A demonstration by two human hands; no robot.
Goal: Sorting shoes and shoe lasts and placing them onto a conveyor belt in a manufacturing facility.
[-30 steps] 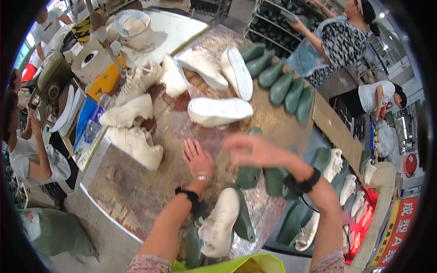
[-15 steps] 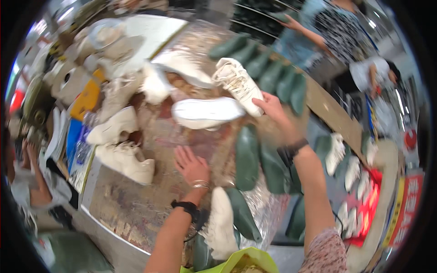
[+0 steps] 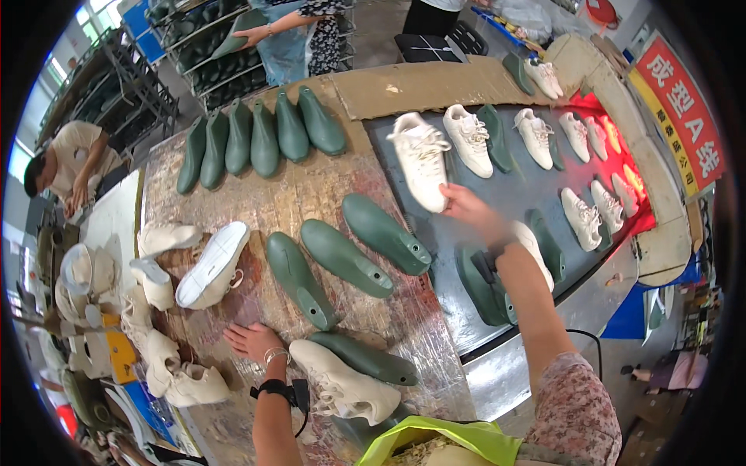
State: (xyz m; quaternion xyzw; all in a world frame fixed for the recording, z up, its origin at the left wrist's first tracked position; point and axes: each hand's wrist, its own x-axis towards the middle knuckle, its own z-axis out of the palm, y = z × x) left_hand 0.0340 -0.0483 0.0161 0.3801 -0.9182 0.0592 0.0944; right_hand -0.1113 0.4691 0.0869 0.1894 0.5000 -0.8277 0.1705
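Note:
My right hand (image 3: 468, 208) grips a cream lace-up sneaker (image 3: 420, 159) by its toe, holding it up over the near edge of the grey conveyor belt (image 3: 404, 128). My left hand (image 3: 252, 342) lies flat on the worn tabletop with its fingers stretched out, holding nothing. Just beyond it, a cream shoe (image 3: 211, 264) rests with its white sole facing up. Close to my left wrist, another cream shoe (image 3: 342, 380) lies against a green shoe last (image 3: 369, 359). Between my hands are more green lasts, among them a middle one (image 3: 346, 256).
A row of green lasts (image 3: 264, 140) stands along the table's far side. Cream sneakers (image 3: 468, 140) and lasts line the belt, leading to a red-lit tunnel (image 3: 622, 163). Several cream shoes (image 3: 183, 380) sit at the left. A co-worker's hand (image 3: 252, 35) holds a last beyond the table.
The view has swung toward the right. My right hand has carried the sneaker from above the table to above the belt. My left hand stays flat on the tabletop.

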